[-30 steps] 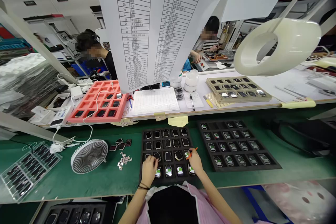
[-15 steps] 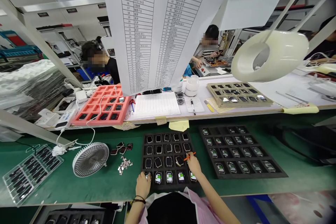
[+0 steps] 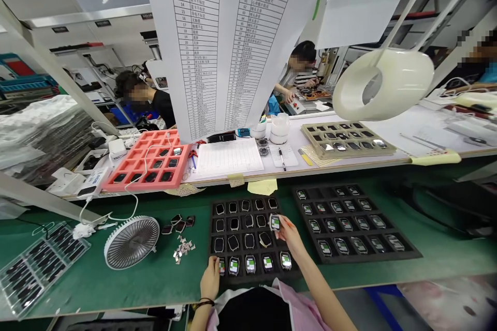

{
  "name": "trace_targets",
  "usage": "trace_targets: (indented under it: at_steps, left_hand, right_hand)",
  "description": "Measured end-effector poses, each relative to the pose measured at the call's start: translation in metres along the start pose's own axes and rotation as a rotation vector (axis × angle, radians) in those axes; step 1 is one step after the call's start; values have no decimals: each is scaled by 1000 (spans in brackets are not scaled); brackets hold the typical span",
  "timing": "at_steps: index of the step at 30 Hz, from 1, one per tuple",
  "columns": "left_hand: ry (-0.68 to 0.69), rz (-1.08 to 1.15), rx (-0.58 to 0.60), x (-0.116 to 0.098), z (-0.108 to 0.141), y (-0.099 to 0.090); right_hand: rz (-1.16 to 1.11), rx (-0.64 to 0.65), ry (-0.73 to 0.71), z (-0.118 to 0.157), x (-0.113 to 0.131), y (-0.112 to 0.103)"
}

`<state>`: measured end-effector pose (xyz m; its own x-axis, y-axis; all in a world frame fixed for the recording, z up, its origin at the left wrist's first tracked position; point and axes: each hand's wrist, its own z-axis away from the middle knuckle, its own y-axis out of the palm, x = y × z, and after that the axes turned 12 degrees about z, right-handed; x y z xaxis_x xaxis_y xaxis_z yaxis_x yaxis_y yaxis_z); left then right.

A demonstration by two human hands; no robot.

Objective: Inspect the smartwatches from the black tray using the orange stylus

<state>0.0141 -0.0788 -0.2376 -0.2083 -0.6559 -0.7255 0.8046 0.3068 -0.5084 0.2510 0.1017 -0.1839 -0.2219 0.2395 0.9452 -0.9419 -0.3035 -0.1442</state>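
My right hand (image 3: 289,234) is shut on a smartwatch body with a lit green screen (image 3: 275,223), raised over the black foam tray (image 3: 236,280). A sliver of orange tool shows in its fingers. The tray holds rows of watch bodies, and the front row has lit screens. My left hand (image 3: 210,279) rests at the tray's front left corner, its fingertips beside a front-row watch (image 3: 221,267). It holds nothing that I can see.
A second black tray of watches (image 3: 349,256) lies to the right. On the left are a fan (image 3: 132,242), loose watch cases (image 3: 178,224) and metal bits (image 3: 182,248). A pink tray (image 3: 147,186) and a beige tray (image 3: 347,152) stand on the shelf behind. A co-worker (image 3: 142,95) sits opposite.
My right hand has moved back over the tray, with the lit watch now showing in its fingers. My left hand has drawn toward me to the tray's front edge, uncovering a front-row watch.
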Motion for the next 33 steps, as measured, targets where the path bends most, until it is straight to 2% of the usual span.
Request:
trace_targets:
  at_steps: [4,7,10,12,14,16,19,24,29,33]
  left_hand:
    - [26,188,-16,-1,4,-9]
    - [49,335,-22,-18,10,-21]
    - [123,508,20,-60,20,-31]
    - [179,698,104,-97,29,-35]
    - [216,795,193,-134,38,-37]
    - [257,824,283,-166,47,-38]
    - [346,818,330,-198,58,-39]
    - [434,782,343,-223,66,-43]
    - [398,801,315,-233,73,-49]
    - [439,786,302,-237,79,-53]
  right_hand:
    - [-156,112,-80,16,54,7]
    - [-292,248,-185,30,93,4]
    - [-275,325,-263,39,121,2]
    - [-233,344,-284,42,132,3]
    - [-187,330,-271,43,140,4]
    - [-160,310,-253,45,146,4]
    - [-156,323,-260,49,155,1]
    - [-159,372,-323,60,166,-4]
    - [-140,381,-342,67,172,-4]
    - [-111,380,-343,71,176,-3]
